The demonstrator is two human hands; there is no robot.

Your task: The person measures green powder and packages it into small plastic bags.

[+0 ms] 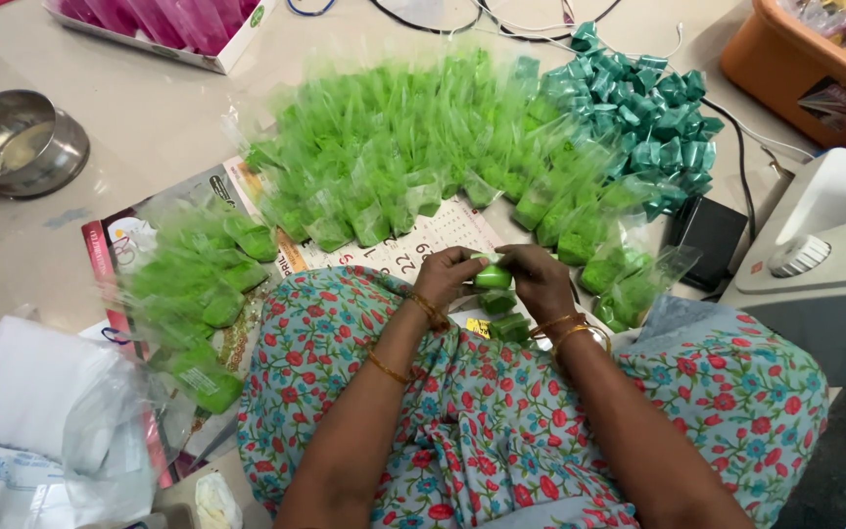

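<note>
Seated cross-legged, both forearms angled inward, left hand [446,276] and right hand [537,279] pinch one green packet [493,276] above her lap.

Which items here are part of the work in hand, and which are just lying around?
In use: small green packet pinched by left hand and right hand; spread of clear pouches with green powder; folded teal-green packets.

Lying about: steel bowl; orange plastic tub; black box.

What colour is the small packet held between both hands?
Bright green, seen in the head view: the small packet sits between the left hand and right hand.
</note>
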